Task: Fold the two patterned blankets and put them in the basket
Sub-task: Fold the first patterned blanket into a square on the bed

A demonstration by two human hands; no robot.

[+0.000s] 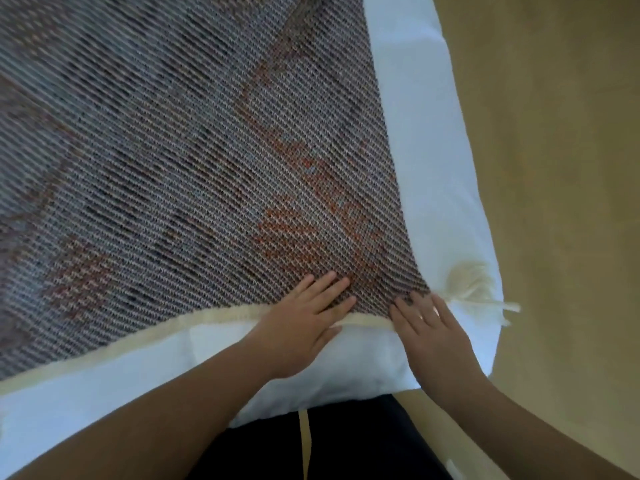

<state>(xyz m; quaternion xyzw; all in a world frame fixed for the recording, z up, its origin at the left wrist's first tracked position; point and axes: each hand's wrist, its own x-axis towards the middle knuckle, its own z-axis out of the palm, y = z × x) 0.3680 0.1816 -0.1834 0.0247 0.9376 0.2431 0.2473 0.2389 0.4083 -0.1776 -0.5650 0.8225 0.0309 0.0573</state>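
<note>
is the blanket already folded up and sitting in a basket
No, the patterned blanket lies spread flat over the white bed, with the left hand and right hand pressing flat near its cream-edged corner; no basket shows.

One camera, worn on my head, looks steeply down and forward, close over the bed [433, 140]; floor [554, 168] fills the frame's right, my arms enter from below.
</note>
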